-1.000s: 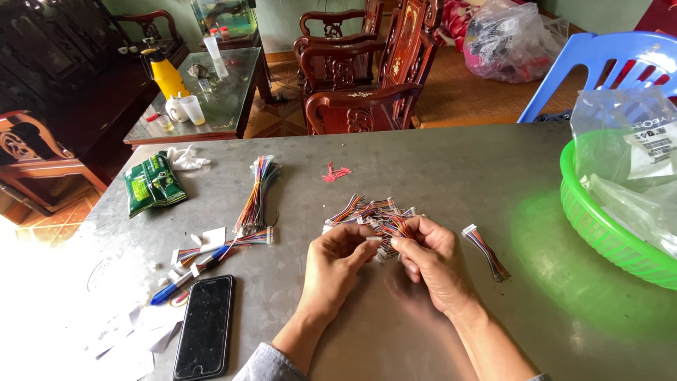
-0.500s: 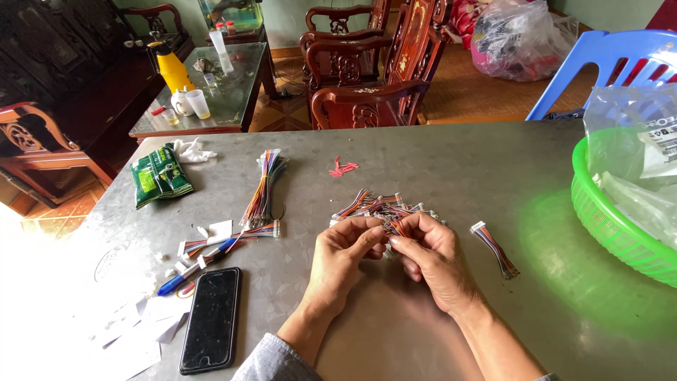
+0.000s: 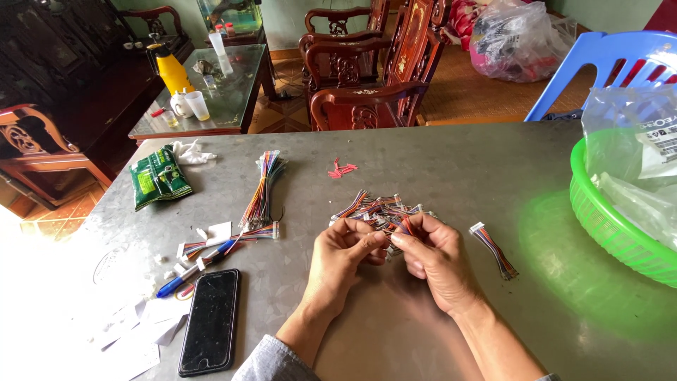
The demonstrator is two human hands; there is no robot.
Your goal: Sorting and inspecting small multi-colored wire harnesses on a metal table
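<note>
My left hand (image 3: 343,252) and my right hand (image 3: 435,255) meet at the middle of the grey metal table (image 3: 451,162). Their fingertips pinch a short multicoloured wire connector (image 3: 396,227) between them. Just beyond the fingers lies a pile of the same short wire connectors (image 3: 377,207). One separate short wire connector (image 3: 493,248) lies to the right of my right hand. A long bundle of coloured wires (image 3: 262,188) lies to the left of the pile.
A black phone (image 3: 210,319), a blue pen (image 3: 185,274) and white paper scraps lie at the front left. A green packet (image 3: 158,182) sits further back. A green basket (image 3: 612,224) with clear bags stands at the right edge. Wooden chairs (image 3: 367,70) stand behind the table.
Both hands stay together over the pile, fingers shifting slightly on the connector. The view has drifted a little.
</note>
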